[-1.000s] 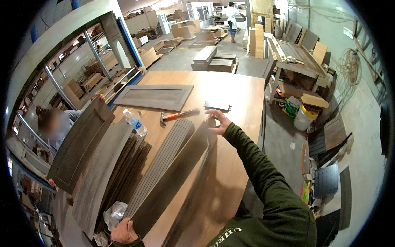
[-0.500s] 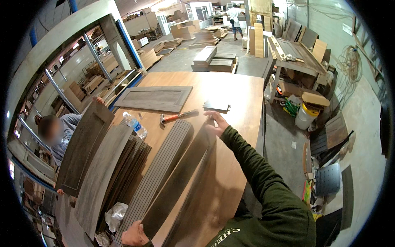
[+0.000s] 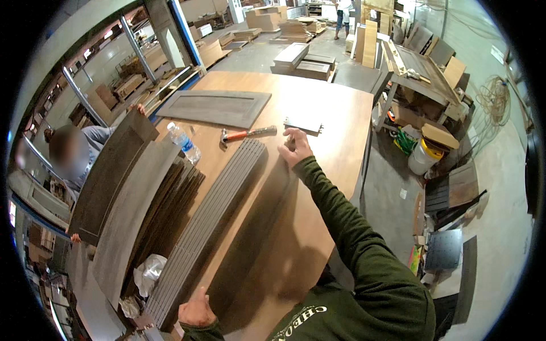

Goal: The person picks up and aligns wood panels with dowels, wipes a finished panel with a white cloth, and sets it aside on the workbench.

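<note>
A long dark brown board (image 3: 250,233) stretches over the table between my hands, its edges blurred and merging with shadow. My right hand (image 3: 296,148) is at the board's far end, fingers curled around it. At the near end my left hand (image 3: 197,310) is closed on it, thumb up. Just left of the board lies a neat stack of narrow grey strips (image 3: 207,227) with their edges showing. A hammer (image 3: 247,134) with a red-orange handle lies beyond the stack, and a small flat silvery piece (image 3: 303,125) sits past my right hand.
At the left a person (image 3: 74,153) holds a dark framed panel (image 3: 114,176) beside stacked boards (image 3: 165,213). A water bottle (image 3: 183,144), crumpled plastic (image 3: 149,274) and a grey framed panel (image 3: 216,108) are on the table (image 3: 335,108). A workbench (image 3: 421,74) and bucket (image 3: 425,156) stand right.
The board between my hands has turned, showing a broader dark face. My right hand has shifted slightly up in the picture. The view has tilted downward a little.
</note>
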### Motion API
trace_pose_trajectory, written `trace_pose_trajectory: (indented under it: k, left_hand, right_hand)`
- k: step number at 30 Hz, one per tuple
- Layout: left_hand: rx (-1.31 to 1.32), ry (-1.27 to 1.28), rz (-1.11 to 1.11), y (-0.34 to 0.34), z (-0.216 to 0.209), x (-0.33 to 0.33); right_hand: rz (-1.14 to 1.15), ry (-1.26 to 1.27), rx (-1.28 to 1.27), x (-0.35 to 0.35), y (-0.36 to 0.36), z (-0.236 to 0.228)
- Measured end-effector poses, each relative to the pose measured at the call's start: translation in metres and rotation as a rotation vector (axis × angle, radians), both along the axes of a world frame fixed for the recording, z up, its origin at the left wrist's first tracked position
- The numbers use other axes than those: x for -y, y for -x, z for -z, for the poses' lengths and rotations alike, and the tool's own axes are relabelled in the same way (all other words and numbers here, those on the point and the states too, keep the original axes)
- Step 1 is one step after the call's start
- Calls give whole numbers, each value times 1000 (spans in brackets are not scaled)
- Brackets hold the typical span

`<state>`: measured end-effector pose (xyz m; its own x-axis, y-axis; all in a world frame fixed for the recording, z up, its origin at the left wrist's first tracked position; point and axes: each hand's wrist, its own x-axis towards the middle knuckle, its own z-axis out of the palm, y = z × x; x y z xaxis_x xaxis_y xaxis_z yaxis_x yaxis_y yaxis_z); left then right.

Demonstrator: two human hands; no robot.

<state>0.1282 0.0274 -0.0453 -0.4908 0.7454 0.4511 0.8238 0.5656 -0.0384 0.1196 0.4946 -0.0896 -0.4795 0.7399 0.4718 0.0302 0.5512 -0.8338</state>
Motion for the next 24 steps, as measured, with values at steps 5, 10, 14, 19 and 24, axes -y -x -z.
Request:
trace_pose_trajectory:
  k: [5, 10, 14, 19, 24]
  left_hand:
    - [-42, 25, -16, 2, -13, 5]
    - [-63, -71, 27, 14, 1, -2]
    - [58, -8, -50, 6, -15, 5]
    - [-182, -517, -564, -33, -35, 89]
    - [-207, -1217, -810, -72, 54, 193]
  right_hand:
    - [29, -75, 18, 5, 16, 8]
    - [-68, 62, -16, -10, 16, 20]
    - [-4, -62, -17, -18, 13, 22]
    - [-27, -125, -17, -23, 26, 36]
    - [-90, -45, -131, -60, 32, 62]
